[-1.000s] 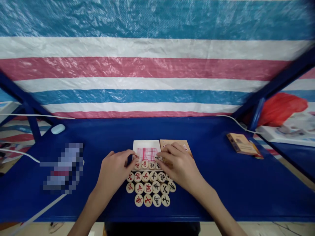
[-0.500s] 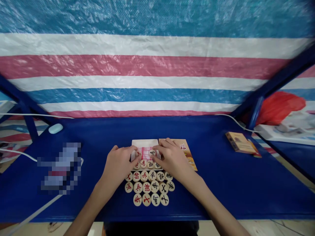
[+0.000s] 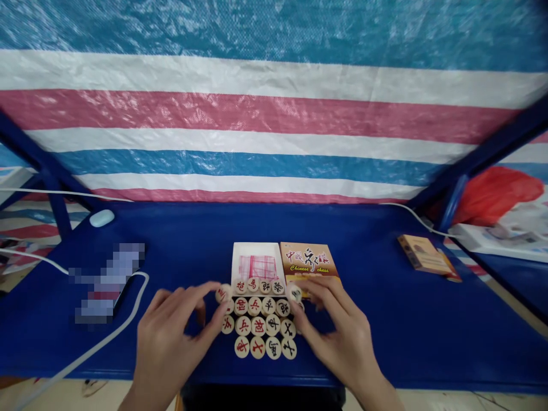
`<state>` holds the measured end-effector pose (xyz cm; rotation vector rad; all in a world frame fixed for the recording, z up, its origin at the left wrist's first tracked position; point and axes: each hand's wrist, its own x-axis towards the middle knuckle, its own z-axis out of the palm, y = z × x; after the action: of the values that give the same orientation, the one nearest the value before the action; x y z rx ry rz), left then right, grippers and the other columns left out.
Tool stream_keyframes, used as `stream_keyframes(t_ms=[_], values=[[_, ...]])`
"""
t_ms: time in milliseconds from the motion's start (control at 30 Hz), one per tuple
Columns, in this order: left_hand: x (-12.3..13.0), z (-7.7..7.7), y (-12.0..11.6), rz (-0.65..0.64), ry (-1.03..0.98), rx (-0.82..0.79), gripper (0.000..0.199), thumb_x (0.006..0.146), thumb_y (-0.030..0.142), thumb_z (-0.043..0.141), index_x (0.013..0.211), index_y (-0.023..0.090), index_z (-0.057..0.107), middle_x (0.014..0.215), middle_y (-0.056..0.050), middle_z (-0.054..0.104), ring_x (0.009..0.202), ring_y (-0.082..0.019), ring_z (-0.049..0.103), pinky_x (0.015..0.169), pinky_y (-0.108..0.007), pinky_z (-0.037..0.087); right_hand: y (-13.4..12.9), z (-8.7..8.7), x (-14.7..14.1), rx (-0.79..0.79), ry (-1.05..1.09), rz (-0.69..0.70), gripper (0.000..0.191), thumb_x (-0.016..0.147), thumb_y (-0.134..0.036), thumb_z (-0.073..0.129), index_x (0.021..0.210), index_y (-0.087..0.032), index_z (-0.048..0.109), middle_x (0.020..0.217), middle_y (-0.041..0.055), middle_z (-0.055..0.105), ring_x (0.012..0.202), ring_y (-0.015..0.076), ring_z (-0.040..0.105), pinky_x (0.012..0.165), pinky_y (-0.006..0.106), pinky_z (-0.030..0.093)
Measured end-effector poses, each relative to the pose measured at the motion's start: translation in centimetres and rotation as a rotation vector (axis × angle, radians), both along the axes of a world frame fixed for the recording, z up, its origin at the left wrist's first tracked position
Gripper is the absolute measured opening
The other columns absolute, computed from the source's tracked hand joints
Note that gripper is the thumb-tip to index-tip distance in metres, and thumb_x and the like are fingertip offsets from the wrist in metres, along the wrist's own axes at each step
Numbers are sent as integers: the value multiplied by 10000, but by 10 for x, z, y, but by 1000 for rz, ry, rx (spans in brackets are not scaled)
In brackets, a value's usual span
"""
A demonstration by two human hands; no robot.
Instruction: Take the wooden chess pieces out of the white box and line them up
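Here we saw a blue table (image 3: 192,240) with much free surface on both sides of the small group of things in its middle, close to the near edge. The wooden chess pieces (image 3: 261,319) lay there in rows, flat, touching each other, and the lowest row was just beside the near edge. Behind them a white tray (image 3: 257,251) with a red grid stood side by side with an orange box lid (image 3: 309,261), the two touching.

Our left hand (image 3: 171,337) was at the left end of the rows. Its thumb and first finger were narrow and pinched one piece with a red sign (image 3: 223,293), lifted a little over the others. Our right hand (image 3: 338,331) was at the right end; its fingers were half curled and held one piece with a black sign (image 3: 294,293) in the same way.

On the lid we could read "Chinese chess" under larger Chinese characters. The pieces had red or black characters, too small for us to read.

At the far left corner lay a pale blue mouse (image 3: 101,217). A white cable (image 3: 103,337) ran over the left part to the near edge. Near the right edge lay a small brown box (image 3: 422,254), well apart from the pieces.
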<state>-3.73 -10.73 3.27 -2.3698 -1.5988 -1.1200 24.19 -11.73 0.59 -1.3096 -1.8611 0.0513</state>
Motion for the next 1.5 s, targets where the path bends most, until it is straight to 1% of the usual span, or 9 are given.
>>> stream_keyframes(t_ms=[133,233,500,700,933,1067,1267,1367,1500], values=[[-13,-31,-40,18,2,-37,215,935,277,683,1148,249,675,677,85,633,531,-82,535,665,-286,424,-47,-24,14,-114,-33,-50,250,940,-251,656,1186,-206,646,1099,93,668,823,161,664,674,281,574],[-9,-48,-51,4,-20,-76,198,945,254,666,1143,237,660,730,66,658,571,-90,562,678,-281,444,-60,-37,20,-130,-75,-54,245,951,-275,640,1185,-203,650,1085,98,672,813,163,680,650,271,582],[5,-57,-49,37,-112,-143,176,985,246,630,1157,247,667,824,27,684,671,-114,601,714,-293,439,-56,-43,18,-69,-119,-57,296,958,-277,658,1247,-211,661,1076,91,680,870,166,698,725,275,605],[5,-64,-50,29,-142,-126,290,974,244,654,1263,250,644,981,6,718,765,-116,655,762,-290,460,-58,-43,14,-51,-113,-86,347,959,-247,664,1300,-196,623,1088,88,693,852,152,698,750,270,613],[8,-64,-50,59,-195,-145,307,975,243,651,1282,254,641,1017,-1,716,743,-115,643,766,-301,461,-57,-42,14,-61,-83,-49,338,957,-201,657,1293,-201,617,1090,86,700,841,149,697,720,266,609],[8,-64,-51,59,-214,-157,316,971,247,651,1287,265,642,1003,6,714,666,-101,577,735,-292,463,-57,-42,14,-65,-68,-47,322,955,-206,657,1276,-205,627,1090,82,701,825,146,695,690,259,598],[6,-53,-50,115,-349,-234,236,993,272,602,1224,270,649,891,31,673,624,-90,539,696,-258,467,-54,-34,11,-103,9,-121,261,969,-275,642,1224,-224,663,1084,72,684,742,130,664,644,257,571],[7,-40,-32,99,-353,-248,150,978,305,625,1115,287,684,786,56,650,614,-88,555,667,-243,458,-36,-23,5,-90,43,-99,199,972,-242,632,1162,-238,692,1052,52,693,750,126,667,662,251,563],[16,-18,10,-73,-131,-394,151,954,349,633,1074,332,722,647,85,630,566,-104,563,680,-278,431,3,-6,-8,-112,-48,38,161,985,-260,615,1094,-253,732,997,42,698,896,163,690,785,286,561]])
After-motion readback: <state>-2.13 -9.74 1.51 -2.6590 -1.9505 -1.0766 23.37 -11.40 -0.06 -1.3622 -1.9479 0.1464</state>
